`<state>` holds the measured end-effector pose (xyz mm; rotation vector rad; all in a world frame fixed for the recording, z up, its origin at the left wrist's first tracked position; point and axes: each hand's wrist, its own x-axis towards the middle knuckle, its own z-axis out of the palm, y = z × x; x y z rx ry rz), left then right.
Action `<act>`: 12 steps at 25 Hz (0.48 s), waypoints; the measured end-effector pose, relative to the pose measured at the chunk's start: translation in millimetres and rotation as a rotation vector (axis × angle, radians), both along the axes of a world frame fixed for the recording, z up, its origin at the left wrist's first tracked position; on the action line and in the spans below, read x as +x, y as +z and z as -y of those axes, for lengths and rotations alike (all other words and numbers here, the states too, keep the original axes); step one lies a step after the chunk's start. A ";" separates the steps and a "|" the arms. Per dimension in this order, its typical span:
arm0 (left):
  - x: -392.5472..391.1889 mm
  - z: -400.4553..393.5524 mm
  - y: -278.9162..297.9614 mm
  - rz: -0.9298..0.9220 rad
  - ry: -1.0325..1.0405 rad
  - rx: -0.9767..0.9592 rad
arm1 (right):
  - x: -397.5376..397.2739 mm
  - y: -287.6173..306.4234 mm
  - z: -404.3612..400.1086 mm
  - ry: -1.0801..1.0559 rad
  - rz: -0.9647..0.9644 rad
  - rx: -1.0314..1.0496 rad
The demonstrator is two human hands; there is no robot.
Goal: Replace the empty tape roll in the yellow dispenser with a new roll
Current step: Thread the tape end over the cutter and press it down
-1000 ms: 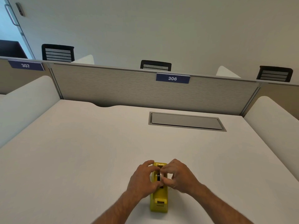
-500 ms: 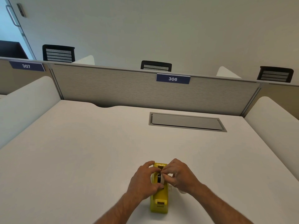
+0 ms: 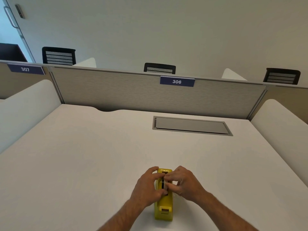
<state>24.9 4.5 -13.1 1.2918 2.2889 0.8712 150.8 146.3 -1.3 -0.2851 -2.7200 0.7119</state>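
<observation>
1. Near the front edge of the desk, the yellow dispenser is standing upright with its cutter end toward me; I am watching both hands closing on its middle

2. I am seeing the left hand wrapping the dispenser's left side, thumb and fingers pinching at the dark hub in the slot

3. I am seeing the right hand pressing in from the right, fingertips meeting the left ones over the slot; both hands are clamped on the hub area, touching each other

4. I am judging this as mid-task: the hands are either working a roll out of the cradle or seating one in, and I cannot tell which, since the fingers are hiding it

5. I am finding no loose roll lying anywhere on the desk, so whatever is left (threading tape to the cutter, at least) is looking undone
</observation>
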 end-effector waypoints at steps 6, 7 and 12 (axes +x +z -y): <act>-2.1 -0.5 -0.4 0.026 -0.010 0.015 | -2.3 0.3 0.2 0.003 0.001 -0.001; -2.3 -0.5 -0.8 0.028 -0.007 0.019 | -2.3 -0.3 0.5 0.007 -0.003 0.005; -2.3 -0.3 -2.8 0.028 -0.004 0.012 | -1.9 -0.4 -2.2 -0.012 -0.021 0.008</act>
